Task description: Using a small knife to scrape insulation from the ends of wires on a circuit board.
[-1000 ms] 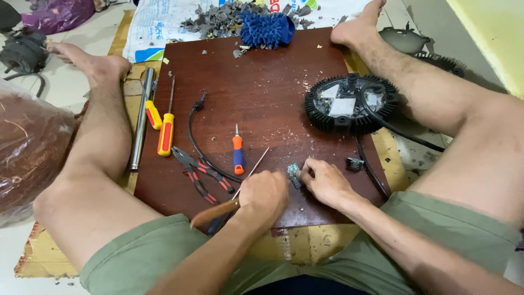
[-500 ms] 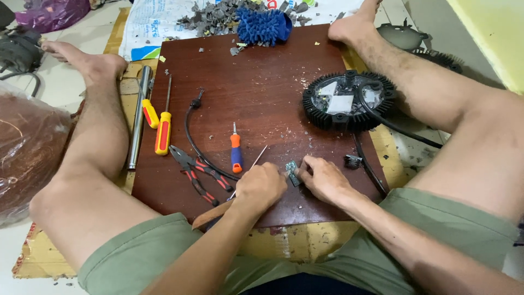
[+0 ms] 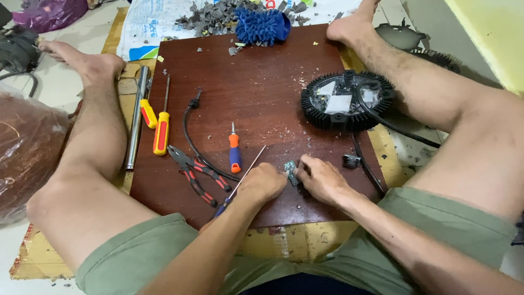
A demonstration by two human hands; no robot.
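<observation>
Between both hands (image 3: 295, 183), small flat circuit board (image 3: 291, 171)

Bare board (image 3: 262, 82) lies open straight ahead of the pinched small part (image 3: 291, 173). Pliers (image 3: 197, 173) and orange screwdriver (image 3: 234, 154) crowd its left; the black round housing (image 3: 347, 100) and cable (image 3: 367, 164) block the right.

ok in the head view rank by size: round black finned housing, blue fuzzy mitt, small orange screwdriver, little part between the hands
1. round black finned housing
2. blue fuzzy mitt, farther from the camera, so its rank is unsure
3. small orange screwdriver
4. little part
</observation>
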